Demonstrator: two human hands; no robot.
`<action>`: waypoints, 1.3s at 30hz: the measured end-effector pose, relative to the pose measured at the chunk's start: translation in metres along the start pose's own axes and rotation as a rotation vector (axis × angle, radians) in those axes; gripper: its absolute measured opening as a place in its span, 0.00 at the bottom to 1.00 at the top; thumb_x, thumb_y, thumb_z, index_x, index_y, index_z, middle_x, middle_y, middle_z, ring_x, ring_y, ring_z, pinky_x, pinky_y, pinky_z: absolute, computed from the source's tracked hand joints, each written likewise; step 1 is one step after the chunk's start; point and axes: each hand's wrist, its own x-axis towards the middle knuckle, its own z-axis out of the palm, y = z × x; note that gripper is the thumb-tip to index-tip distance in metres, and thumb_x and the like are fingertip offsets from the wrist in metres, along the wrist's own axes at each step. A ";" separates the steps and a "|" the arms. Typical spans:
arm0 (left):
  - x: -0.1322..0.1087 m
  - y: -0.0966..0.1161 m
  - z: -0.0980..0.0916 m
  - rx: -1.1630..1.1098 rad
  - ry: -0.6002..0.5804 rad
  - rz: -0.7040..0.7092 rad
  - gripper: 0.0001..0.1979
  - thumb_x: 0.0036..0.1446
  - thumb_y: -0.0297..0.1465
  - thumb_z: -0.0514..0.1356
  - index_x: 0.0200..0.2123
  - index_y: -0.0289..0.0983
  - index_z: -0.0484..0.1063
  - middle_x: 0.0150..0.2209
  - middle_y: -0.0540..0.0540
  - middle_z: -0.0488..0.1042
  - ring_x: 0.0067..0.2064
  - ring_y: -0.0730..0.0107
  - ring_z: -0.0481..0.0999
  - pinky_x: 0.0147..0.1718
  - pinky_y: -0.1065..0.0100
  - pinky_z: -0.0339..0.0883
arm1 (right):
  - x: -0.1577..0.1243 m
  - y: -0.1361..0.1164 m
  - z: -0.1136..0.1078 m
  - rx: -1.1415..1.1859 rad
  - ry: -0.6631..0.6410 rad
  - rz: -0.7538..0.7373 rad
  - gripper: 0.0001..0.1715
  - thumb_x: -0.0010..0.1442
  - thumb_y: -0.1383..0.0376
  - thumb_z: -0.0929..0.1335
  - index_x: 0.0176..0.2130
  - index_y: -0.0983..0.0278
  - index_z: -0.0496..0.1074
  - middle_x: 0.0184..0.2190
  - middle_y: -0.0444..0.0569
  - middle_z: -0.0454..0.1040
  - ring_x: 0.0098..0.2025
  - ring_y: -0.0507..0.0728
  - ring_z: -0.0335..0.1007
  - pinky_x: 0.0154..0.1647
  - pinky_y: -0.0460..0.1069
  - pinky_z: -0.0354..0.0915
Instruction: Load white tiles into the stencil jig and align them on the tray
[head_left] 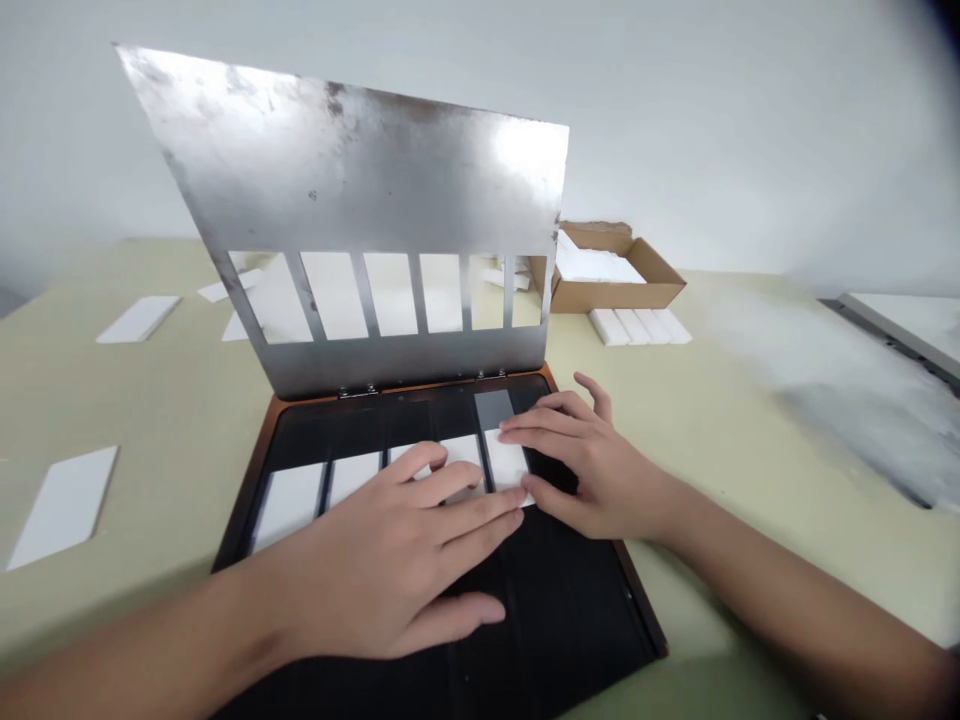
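Note:
A black tray [480, 640] with a brown rim lies before me, its hinged metal lid [360, 180] raised and pierced by a row of rectangular windows. White rectangular cards [289, 505] lie in a row across the tray. At the right end, my right hand [581, 455] holds a white card [504, 462] between thumb and fingers, just below a grey strip [493, 408]. Stretched over the middle cards, my left hand [420, 550] is open, with fingertips at that card's lower edge. It partly hides the cards under it.
Behind the lid's right side stands a cardboard box [615, 295] with white material inside. Several white blocks [637, 327] sit in front of it. Single white pieces [64, 505] lie on the left of the pale green table [750, 420]. A white-and-dark object [907, 325] is at far right.

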 end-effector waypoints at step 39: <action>0.004 0.004 -0.001 -0.033 -0.027 -0.053 0.23 0.74 0.41 0.58 0.65 0.37 0.71 0.58 0.47 0.81 0.52 0.55 0.73 0.50 0.52 0.56 | 0.005 0.000 0.015 -0.010 0.170 0.032 0.10 0.72 0.56 0.70 0.50 0.54 0.80 0.53 0.40 0.83 0.58 0.60 0.71 0.77 0.66 0.30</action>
